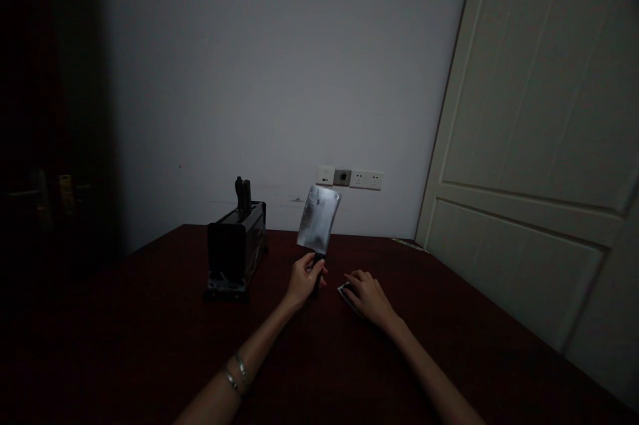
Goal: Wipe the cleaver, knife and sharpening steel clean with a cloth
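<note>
My left hand is closed round the black handle of a cleaver. Its broad, shiny blade points up and leans slightly right, above the table. To the right, low over the tabletop, my right hand has its fingers curved over what looks like a folded cloth. Only a pale corner and an edge of that piece show; the palm hides the rest. Left of both hands stands a black knife block, with dark knife handles sticking out of its top.
The dark red table reaches back to a pale wall with a row of sockets. A white panelled door rises along the right side. At the far left, a door handle shows dimly. The room is dark.
</note>
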`<action>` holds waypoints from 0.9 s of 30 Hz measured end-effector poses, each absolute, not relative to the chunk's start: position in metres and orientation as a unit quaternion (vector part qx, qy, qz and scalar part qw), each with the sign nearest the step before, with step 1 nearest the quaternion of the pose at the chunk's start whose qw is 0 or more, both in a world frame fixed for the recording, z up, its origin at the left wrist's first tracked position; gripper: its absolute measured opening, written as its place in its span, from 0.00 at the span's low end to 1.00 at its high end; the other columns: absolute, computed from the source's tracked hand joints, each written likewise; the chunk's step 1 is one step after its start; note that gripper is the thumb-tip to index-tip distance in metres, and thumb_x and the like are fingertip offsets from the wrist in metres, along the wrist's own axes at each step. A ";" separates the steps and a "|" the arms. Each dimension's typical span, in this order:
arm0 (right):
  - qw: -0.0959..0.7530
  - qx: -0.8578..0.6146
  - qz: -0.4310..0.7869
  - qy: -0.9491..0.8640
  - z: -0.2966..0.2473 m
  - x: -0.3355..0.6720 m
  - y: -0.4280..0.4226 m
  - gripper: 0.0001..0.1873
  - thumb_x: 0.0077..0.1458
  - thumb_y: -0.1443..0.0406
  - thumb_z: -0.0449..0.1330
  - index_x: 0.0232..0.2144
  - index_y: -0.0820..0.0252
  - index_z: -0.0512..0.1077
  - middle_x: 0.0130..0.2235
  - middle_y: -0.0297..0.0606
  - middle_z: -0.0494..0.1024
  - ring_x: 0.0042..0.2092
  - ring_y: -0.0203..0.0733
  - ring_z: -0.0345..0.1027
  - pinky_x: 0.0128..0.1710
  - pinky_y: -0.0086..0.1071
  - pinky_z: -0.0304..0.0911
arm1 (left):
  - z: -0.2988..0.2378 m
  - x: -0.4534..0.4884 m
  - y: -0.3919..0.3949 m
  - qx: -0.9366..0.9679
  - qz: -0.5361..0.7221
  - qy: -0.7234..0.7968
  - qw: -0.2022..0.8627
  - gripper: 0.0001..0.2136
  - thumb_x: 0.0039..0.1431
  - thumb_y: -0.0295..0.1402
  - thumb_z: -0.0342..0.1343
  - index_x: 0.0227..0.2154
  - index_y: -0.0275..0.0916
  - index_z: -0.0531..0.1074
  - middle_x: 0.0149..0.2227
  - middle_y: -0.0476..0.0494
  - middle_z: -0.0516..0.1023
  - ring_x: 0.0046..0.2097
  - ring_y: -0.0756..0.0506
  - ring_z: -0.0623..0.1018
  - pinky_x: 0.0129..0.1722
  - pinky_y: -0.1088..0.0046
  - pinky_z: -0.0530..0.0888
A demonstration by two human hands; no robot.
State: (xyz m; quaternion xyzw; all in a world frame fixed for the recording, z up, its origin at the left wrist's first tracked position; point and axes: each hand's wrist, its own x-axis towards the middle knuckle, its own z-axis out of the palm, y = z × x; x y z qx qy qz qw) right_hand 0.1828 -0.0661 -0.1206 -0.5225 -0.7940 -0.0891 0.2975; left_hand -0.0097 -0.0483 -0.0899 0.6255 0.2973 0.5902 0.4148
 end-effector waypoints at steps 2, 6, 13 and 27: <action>0.355 -0.519 -0.065 -0.775 -0.112 0.176 -0.077 0.18 0.54 0.61 0.53 0.46 0.58 0.69 0.44 0.46 0.71 0.44 0.47 0.65 0.43 0.39 0.60 | -0.089 -0.009 -0.047 0.628 0.579 0.284 0.435 0.15 0.50 0.44 0.54 0.28 0.34 0.64 0.25 0.45 0.74 0.21 0.50 0.74 0.20 0.78 0.68; 0.445 -0.487 0.049 -0.750 -0.096 0.156 -0.101 0.16 0.56 0.59 0.49 0.37 0.61 0.73 0.37 0.43 0.75 0.38 0.43 0.68 0.40 0.34 0.62 | -0.085 -0.009 -0.048 0.619 0.573 0.269 0.466 0.16 0.48 0.44 0.57 0.28 0.33 0.66 0.29 0.39 0.77 0.31 0.44 0.79 0.31 0.73 0.71; 0.447 -0.463 0.265 -0.719 -0.097 0.122 -0.109 0.19 0.53 0.53 0.52 0.36 0.63 0.70 0.30 0.40 0.75 0.29 0.40 0.70 0.26 0.31 0.65 | -0.084 -0.010 -0.048 0.610 0.562 0.282 0.482 0.18 0.47 0.46 0.58 0.29 0.32 0.70 0.32 0.35 0.78 0.36 0.41 0.78 0.34 0.71 0.72; 0.501 -0.418 0.450 -0.610 -0.127 0.081 -0.090 0.28 0.52 0.48 0.48 0.49 0.58 0.55 0.28 0.34 0.69 0.20 0.36 0.68 0.09 0.24 0.61 | -0.083 -0.005 -0.053 0.591 0.548 0.250 0.537 0.20 0.44 0.45 0.60 0.31 0.30 0.70 0.33 0.32 0.78 0.36 0.40 0.78 0.34 0.69 0.72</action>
